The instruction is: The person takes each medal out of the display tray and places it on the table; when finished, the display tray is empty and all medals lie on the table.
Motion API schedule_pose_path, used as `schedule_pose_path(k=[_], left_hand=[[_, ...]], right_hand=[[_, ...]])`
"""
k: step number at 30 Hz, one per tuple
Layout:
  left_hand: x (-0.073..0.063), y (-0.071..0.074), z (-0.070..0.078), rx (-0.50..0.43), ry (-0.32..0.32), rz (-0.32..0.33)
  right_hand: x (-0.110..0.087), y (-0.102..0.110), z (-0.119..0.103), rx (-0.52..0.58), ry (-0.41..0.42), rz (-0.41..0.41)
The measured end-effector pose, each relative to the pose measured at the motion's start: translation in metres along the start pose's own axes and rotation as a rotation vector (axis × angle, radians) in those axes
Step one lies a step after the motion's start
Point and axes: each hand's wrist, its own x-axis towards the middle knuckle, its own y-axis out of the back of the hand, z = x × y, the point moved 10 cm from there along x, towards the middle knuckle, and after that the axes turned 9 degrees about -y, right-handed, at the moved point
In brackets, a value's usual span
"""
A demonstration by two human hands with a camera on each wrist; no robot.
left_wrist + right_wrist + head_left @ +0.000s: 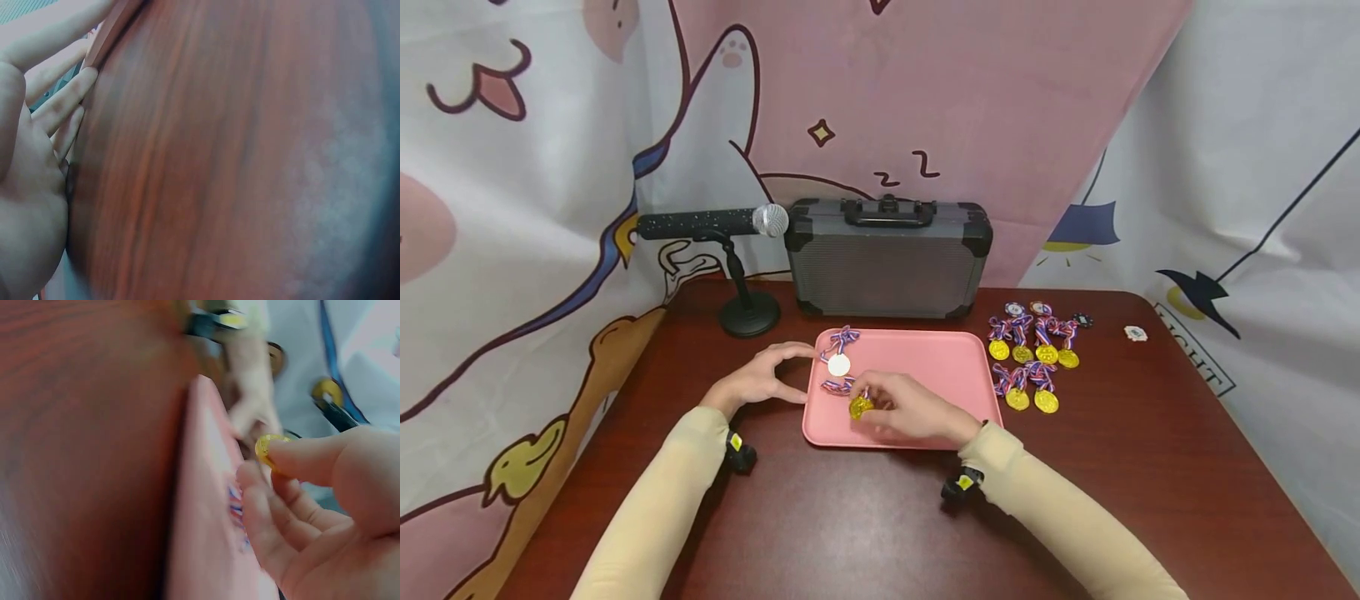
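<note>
A pink tray [925,375] lies on the table. Above its left half, my right hand [913,408] pinches a gold medal [861,407] between thumb and fingers. In the right wrist view the same medal [269,450] shows at the thumb tip. Part of a striped red, white and blue ribbon [837,387] lies on the tray just behind that medal. Farther back on the tray rests another medal [838,365], glaring white, with its bunched ribbon [844,335]. My left hand [760,379] is at the tray's left edge, thumb and fingers spread, fingertips right at the rim.
Right of the tray lie several gold medals [1047,402] with striped ribbons, in two rows. Poker chips [1082,319] lie behind them, and a white chip [1136,333] farther right. A grey case [887,267] and a microphone [715,223] on a stand [749,314] stand at the back.
</note>
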Motion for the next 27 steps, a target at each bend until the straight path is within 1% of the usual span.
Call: schedule_pose_path(k=[2,4,8,12,15,18,20,24,27], left_hand=[[0.0,0.0,0.0,-0.001,0.006,-0.002],[0.0,0.0,0.0,0.002,-0.006,0.003],[0.001,0.004,-0.005,0.014,-0.044,0.01],[0.002,0.004,-0.011,0.017,-0.042,-0.007],[0.002,0.003,-0.013,0.018,-0.025,-0.017],[0.001,0.003,-0.012,0.022,-0.022,-0.018],[0.001,0.003,-0.012,0.02,-0.025,-0.016],[0.001,0.003,-0.014,0.016,-0.027,-0.013],[0.003,0.003,-0.013,0.012,-0.04,-0.005]], right_hand=[[-0.005,0.019,0.006,0.102,-0.023,0.039],[-0.012,0.04,0.012,0.183,-0.038,0.084],[-0.031,0.081,0.022,0.247,-0.054,0.173],[-0.054,0.114,0.036,0.304,-0.107,0.222],[-0.073,0.138,0.046,0.291,-0.151,0.267],[-0.092,0.161,0.053,0.238,-0.166,0.324],[-0.105,0.175,0.059,0.206,-0.165,0.36],[-0.132,0.204,0.07,0.121,-0.189,0.442],[-0.152,0.225,0.078,0.09,-0.211,0.5]])
